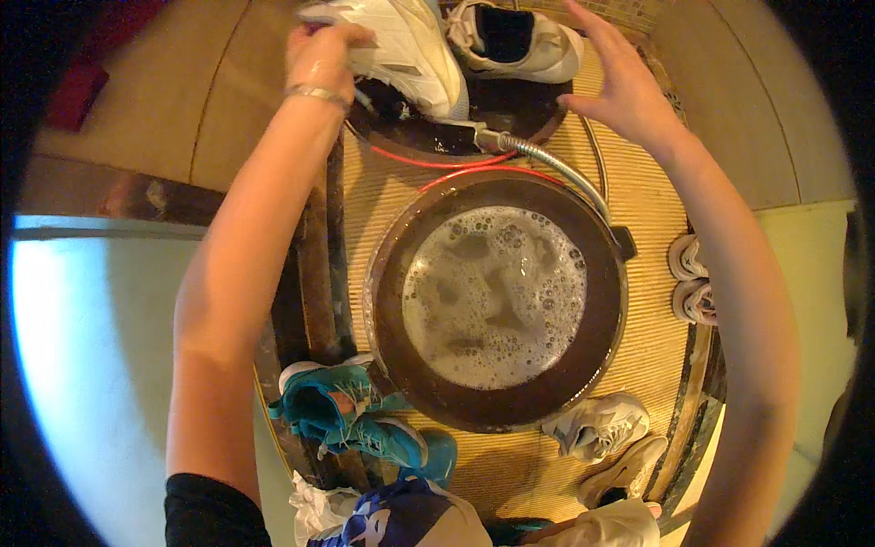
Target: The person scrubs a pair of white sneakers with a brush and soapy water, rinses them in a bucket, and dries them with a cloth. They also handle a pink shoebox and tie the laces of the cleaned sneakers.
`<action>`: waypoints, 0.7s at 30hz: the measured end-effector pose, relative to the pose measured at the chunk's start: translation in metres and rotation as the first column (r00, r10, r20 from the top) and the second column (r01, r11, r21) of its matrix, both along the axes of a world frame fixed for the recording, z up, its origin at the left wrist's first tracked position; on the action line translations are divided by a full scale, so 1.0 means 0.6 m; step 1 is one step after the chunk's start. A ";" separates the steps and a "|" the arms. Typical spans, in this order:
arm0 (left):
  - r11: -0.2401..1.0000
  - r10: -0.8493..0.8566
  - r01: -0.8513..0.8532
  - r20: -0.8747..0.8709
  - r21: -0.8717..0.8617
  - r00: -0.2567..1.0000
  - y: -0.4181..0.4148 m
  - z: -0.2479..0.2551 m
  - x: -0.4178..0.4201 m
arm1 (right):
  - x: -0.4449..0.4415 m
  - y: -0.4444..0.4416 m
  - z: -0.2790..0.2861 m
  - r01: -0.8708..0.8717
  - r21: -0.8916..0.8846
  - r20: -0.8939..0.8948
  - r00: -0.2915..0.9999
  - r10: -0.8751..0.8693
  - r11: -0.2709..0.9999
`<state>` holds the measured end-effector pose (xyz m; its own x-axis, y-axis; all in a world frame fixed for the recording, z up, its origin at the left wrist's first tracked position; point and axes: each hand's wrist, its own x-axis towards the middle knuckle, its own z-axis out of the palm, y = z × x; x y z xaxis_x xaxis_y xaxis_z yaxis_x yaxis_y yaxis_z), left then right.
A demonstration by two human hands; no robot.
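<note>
My left hand [321, 58] grips a white sneaker [417, 58], which is tilted over a dark basin [526, 113] at the top of the view. My right hand [629, 92] is raised with its fingers apart, to the right of a second white sneaker [550, 51]. That shoe sits at the basin's far side, and I cannot tell what supports it. Below the held shoe lies the end fitting [482, 135] of a flexible metal hose [560, 167]. Nearer to me stands a large dark tub [495, 410] of cloudy, foamy water [492, 301].
Teal sneakers [369, 434] lie at the tub's lower left. At its lower right are a pale laced sneaker [601, 424] and a beige shoe [625, 472]. More pale shoes [692, 273] stand by the right edge of the ribbed yellow floor [649, 321]. A crumpled white plastic bag [318, 502] lies lower left.
</note>
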<state>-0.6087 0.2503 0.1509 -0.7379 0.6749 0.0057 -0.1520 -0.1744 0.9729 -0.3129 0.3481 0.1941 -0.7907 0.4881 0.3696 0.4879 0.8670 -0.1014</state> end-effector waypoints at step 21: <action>0.823 -0.563 0.246 -0.682 -0.511 0.466 -0.095 -0.052 0.044 | -0.107 0.039 -0.040 0.179 -0.350 0.141 0.980 -0.137 0.919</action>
<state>-0.5823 0.1934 0.1199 -0.1734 0.9715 0.1615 0.7131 0.0108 0.7010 -0.3772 0.3717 0.1703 -0.7180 0.6935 0.0595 0.6419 0.6928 -0.3287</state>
